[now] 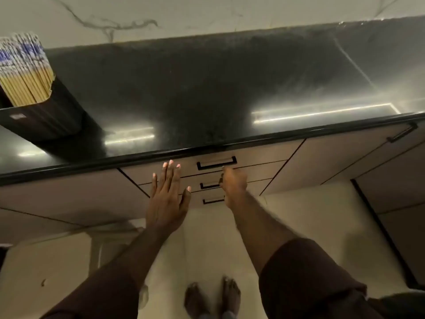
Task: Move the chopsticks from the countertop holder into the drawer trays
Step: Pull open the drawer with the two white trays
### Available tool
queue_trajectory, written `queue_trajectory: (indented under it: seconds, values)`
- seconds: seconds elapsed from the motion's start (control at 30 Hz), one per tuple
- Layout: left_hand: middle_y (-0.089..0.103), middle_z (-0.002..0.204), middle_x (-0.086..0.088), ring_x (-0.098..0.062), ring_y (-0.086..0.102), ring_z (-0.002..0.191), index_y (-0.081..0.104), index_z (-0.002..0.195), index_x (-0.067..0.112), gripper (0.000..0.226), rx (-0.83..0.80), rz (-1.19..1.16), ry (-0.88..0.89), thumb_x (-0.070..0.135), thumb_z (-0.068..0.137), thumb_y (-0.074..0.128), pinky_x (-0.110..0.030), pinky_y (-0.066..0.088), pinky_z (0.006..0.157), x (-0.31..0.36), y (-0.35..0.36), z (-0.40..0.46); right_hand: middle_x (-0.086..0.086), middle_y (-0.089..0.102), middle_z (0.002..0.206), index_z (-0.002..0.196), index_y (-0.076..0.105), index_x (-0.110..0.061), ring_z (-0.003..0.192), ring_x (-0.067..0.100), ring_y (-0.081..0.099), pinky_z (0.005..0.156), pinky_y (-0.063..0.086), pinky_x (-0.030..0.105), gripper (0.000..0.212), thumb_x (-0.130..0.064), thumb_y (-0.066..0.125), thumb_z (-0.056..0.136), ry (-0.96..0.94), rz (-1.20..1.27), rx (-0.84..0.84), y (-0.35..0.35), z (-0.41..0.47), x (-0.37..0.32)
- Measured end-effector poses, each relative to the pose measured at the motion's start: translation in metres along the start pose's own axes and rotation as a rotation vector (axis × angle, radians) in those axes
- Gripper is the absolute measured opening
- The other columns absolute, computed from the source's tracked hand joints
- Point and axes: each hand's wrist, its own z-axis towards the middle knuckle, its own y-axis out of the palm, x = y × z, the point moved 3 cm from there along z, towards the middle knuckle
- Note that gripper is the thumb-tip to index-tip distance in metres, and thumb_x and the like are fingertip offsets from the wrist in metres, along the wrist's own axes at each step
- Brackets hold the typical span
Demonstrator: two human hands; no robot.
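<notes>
A tall black holder [49, 116] stands at the left of the black countertop [207, 88], packed with several yellow chopsticks [25, 72] that have blue-and-white patterned tops. Under the counter's front edge a stack of three beige drawers is closed; the top drawer [264, 155] carries a black bar handle [216, 162]. My left hand [166, 194] is flat with fingers spread, fingertips by the top drawer's left part, holding nothing. My right hand [232, 184] is curled, blurred, just below the top handle and over the second drawer's handle; whether it grips a handle is unclear.
Beige cabinet doors flank the drawers, one at the right with a black handle [402, 132]. A marble wall [207, 12] backs the counter. Light strips reflect on the countertop. Bare feet [212, 298] stand on the pale tiled floor below.
</notes>
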Motion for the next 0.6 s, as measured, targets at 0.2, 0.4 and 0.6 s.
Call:
queue_trajectory:
  seconds: [0.2, 0.4, 0.6]
  values:
    - [0.004, 0.162, -0.005, -0.018, 0.001, 0.152, 0.009, 0.154, 0.011, 0.067, -0.011, 0.048, -0.086, 0.046, 0.099, 0.026, -0.034, -0.006, 0.123, -0.011, 0.019, -0.005, 0.009, 0.054, 0.089, 0.102, 0.054, -0.009, 0.087, 0.022, 0.055, 0.092, 0.054, 0.037, 0.012, -0.019, 0.051, 0.098, 0.324, 0.359, -0.04, 0.021, 0.03, 0.014]
    - [0.009, 0.163, -0.007, -0.02, 0.005, 0.152, 0.012, 0.154, 0.008, 0.067, -0.01, 0.043, -0.13, 0.043, 0.099, 0.031, -0.043, 0.007, 0.123, -0.021, 0.033, 0.0, 0.013, 0.062, 0.104, 0.101, 0.058, -0.01, 0.101, 0.025, 0.062, 0.094, 0.053, 0.037, 0.009, -0.018, 0.057, 0.096, 0.393, 0.54, -0.072, 0.04, 0.061, 0.017]
    - [0.002, 0.162, -0.003, -0.017, 0.0, 0.152, 0.01, 0.154, 0.01, 0.068, -0.043, 0.026, -0.161, 0.045, 0.099, 0.027, -0.041, 0.005, 0.123, -0.02, 0.044, 0.003, 0.017, 0.064, 0.096, 0.114, 0.059, -0.003, 0.091, 0.03, 0.064, 0.095, 0.053, 0.043, 0.02, -0.01, 0.055, 0.097, 0.392, 0.75, -0.166, 0.043, 0.083, 0.012]
